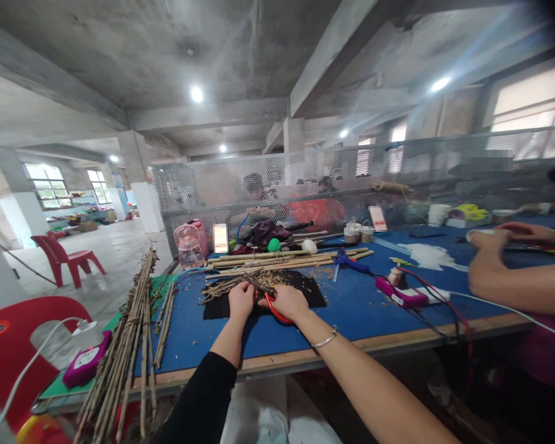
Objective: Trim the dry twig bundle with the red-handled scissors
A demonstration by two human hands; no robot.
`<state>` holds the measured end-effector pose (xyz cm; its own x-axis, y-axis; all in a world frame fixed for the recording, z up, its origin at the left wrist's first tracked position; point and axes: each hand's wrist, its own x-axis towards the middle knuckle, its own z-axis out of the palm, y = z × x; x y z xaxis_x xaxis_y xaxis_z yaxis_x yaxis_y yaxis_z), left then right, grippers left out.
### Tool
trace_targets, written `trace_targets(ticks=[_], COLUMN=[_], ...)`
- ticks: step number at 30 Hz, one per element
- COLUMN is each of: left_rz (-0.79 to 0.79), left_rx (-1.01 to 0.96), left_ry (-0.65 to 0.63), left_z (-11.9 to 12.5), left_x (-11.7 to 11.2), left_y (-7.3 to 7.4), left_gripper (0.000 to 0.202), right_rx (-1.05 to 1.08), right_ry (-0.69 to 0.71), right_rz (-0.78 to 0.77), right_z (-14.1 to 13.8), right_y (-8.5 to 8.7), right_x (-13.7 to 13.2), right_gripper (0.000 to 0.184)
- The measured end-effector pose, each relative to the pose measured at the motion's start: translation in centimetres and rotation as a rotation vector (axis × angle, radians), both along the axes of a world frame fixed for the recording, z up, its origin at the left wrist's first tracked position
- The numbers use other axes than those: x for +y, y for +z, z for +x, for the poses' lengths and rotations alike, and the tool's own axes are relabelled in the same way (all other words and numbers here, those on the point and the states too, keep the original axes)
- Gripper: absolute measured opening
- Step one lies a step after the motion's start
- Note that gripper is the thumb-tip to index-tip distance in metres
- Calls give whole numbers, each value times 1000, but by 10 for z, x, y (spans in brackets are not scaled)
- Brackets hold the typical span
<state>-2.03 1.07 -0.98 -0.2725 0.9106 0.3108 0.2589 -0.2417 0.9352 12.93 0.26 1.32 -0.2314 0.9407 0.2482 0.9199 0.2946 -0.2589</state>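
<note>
Over a black mat, my left hand is closed in a pinch on what looks like a thin twig, mostly hidden by the fingers. Close on its right, my right hand grips red-handled shears. Their blades point up and left, towards the left fingertips. Short cut twigs lie on the mat left of my hands, with pale chips scattered behind them. Beyond the mat, several longer peeled sticks lie across the blue table.
A bundle of long sticks overhangs the table's left end beside a purple power strip. To the right are a blue glue gun and another purple power strip with cables. A co-worker's hands work at far right. Mesh partition behind.
</note>
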Motion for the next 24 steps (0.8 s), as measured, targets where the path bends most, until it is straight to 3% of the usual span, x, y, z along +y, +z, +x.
trace_targets(ticks=[12, 24], left_rz=[-22, -44], left_rx=[-221, -292], left_ry=[-11, -56], left_z=[2, 3], left_x=[2, 1], left_y=[1, 2], left_gripper=[19, 17], right_rx=[17, -33], right_ry=[-56, -31], right_rz=[5, 33], right_z=[0, 2], right_y=[4, 1], right_x=[-3, 1], right_gripper=[57, 63])
